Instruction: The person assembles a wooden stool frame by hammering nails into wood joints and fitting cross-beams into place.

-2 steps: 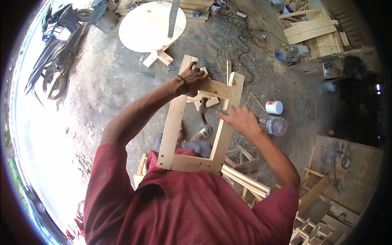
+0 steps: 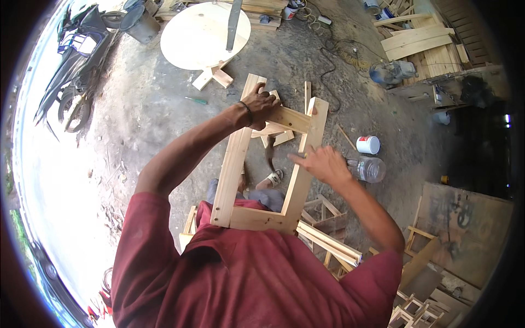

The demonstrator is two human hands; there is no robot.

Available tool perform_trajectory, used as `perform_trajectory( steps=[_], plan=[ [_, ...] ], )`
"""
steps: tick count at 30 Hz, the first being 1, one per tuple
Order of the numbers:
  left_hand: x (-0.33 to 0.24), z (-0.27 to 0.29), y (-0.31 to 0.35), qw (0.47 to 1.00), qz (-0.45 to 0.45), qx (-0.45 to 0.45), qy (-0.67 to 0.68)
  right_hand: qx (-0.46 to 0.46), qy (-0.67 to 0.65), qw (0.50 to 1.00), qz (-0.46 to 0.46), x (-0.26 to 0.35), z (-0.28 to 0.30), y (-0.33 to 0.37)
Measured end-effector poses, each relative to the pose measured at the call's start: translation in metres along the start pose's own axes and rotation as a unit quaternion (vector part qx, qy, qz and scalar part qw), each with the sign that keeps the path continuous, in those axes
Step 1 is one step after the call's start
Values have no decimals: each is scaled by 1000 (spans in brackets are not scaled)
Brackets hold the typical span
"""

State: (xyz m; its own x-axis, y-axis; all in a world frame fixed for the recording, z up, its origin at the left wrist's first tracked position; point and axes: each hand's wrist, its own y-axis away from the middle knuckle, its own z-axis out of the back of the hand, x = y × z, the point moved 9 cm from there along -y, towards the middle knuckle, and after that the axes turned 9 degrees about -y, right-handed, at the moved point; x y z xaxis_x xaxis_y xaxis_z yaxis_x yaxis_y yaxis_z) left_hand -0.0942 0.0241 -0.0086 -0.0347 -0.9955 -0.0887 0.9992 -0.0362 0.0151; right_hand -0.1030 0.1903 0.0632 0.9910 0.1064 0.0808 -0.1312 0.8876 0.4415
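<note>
A pale wooden frame, made of two long legs joined by crosspieces, leans away from my body with its near end against my maroon shirt. My left hand is closed around the far end of the left leg, beside the far crosspiece. My right hand, above the right leg, is closed on the handle of a hammer. The hammer's dark, curved head is over the opening of the frame; its handle is smeared by motion.
A round wooden tabletop lies beyond the frame on the concrete floor. To the right are a white tub and a clear plastic jar. Wooden frame parts lie at near right. A motorcycle stands far left.
The hammer head has dropped slightly toward me and to the left. My right hand has shifted only a little; my left hand keeps its hold on the wooden frame.
</note>
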Motion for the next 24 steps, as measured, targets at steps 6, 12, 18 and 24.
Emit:
perform_trajectory(
  steps=[6,12,18,24],
  plan=[
    [20,6,3,1000,8,5,-20,-50,16,998,-33,2,15,-27],
    [18,7,-7,999,13,5,-31,-21,-27,994,-102,-25,-9,-38],
    [19,8,-1,999,33,-6,1,41,-170,984,-45,9,13,-11],
    [17,44,16,984,25,-175,11,-86,-489,860,-116,-11,-18,52]
  ],
)
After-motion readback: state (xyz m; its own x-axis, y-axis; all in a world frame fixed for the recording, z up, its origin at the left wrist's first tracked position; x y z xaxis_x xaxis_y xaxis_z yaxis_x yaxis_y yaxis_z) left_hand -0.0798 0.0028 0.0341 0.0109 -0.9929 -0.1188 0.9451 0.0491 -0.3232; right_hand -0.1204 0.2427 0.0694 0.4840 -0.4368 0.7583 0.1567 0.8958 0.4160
